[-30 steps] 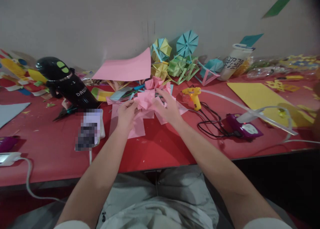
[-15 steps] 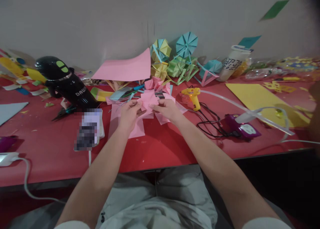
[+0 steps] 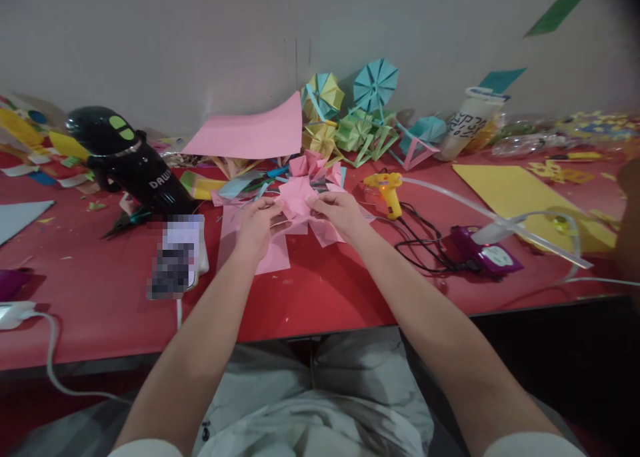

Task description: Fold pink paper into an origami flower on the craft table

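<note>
A small pink paper square (image 3: 296, 196) is held up between my two hands. My left hand (image 3: 262, 222) pinches its left edge, and my right hand (image 3: 336, 212) grips the right edge between thumb and fingers. Beneath and around the hands lie flat pink sheets (image 3: 274, 257) on the red table. Just behind the held piece sits a folded pink paper shape (image 3: 310, 165). To the right of my right hand, a yellow glue gun (image 3: 386, 189) rests on the table with a small orange light on it.
Left are a black bottle (image 3: 135, 167) and a phone (image 3: 177, 257). Folded paper umbrellas (image 3: 375, 84) stand by the wall, near a white cup (image 3: 467, 124). A purple power socket (image 3: 485, 250) with cables and a yellow sheet (image 3: 530, 207) are on the right of the red table (image 3: 320, 297).
The held pink paper has shifted and tilted slightly between my hands. My fingers have moved a little; the whole view has shifted slightly.
</note>
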{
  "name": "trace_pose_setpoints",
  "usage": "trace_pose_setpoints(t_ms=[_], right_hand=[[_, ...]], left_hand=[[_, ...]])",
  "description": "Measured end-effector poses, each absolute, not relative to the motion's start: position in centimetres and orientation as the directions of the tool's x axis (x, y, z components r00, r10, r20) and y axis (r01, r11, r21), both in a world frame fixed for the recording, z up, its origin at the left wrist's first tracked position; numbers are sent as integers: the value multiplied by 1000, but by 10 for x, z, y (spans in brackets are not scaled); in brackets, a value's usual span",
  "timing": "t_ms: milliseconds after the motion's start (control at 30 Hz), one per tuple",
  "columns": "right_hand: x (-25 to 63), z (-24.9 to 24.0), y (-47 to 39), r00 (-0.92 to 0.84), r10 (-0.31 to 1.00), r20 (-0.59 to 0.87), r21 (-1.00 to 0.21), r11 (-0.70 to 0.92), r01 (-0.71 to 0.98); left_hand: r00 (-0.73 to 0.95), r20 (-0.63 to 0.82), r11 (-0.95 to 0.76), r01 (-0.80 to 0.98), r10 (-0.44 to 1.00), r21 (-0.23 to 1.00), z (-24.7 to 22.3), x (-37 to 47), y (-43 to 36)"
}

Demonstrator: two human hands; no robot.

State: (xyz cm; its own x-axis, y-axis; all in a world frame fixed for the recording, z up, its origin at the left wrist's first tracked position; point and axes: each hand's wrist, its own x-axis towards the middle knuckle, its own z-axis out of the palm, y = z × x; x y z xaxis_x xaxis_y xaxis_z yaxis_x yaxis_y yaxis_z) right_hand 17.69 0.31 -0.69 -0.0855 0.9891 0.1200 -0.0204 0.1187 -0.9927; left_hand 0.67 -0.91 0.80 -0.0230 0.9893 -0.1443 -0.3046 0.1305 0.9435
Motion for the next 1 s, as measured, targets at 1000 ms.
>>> trace_pose_setpoints(t_ms=[1000], right_hand=[[186,-7,7,-195,967,165,-933,217,287]], left_hand=[[-169,155,-164,-37,973,986,-5,-1,2]])
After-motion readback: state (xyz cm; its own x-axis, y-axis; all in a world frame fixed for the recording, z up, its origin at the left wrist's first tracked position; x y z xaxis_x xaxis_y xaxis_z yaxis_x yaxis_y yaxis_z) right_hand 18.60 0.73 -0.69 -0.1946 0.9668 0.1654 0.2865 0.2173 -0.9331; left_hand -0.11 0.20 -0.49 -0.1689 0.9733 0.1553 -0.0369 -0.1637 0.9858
